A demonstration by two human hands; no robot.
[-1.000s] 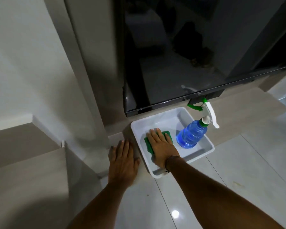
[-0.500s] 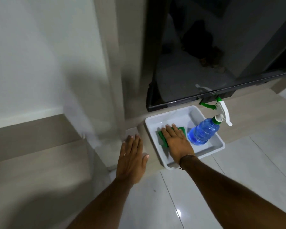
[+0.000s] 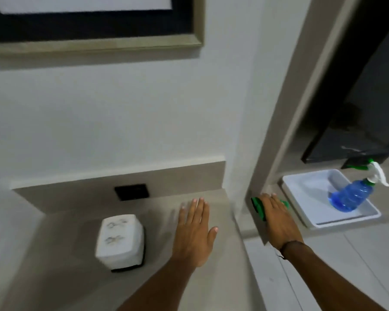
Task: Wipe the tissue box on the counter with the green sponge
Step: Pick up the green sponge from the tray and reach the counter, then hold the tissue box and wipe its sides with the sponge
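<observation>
A white, rounded rectangular tissue box with a dark base (image 3: 120, 241) sits on the beige stone counter (image 3: 72, 254), its long axis running away from the viewer toward the wall. The left hand (image 3: 194, 232), open and flat with fingers spread, hovers just right of the box and is the nearer of the two. The right hand (image 3: 276, 221), farther right of the box beyond a wall corner (image 3: 236, 194), presses palm-down on the flat green sponge (image 3: 259, 206), fingers extended over it; whether it grips the sponge cannot be told. Well right of the box, a shallow white plastic tray (image 3: 301, 194) holds a blue spray bottle with a white trigger (image 3: 350, 194). Behind the box, a black wall socket (image 3: 131, 191) is set in the backsplash. The wall corner appears to stand between sponge and box.
</observation>
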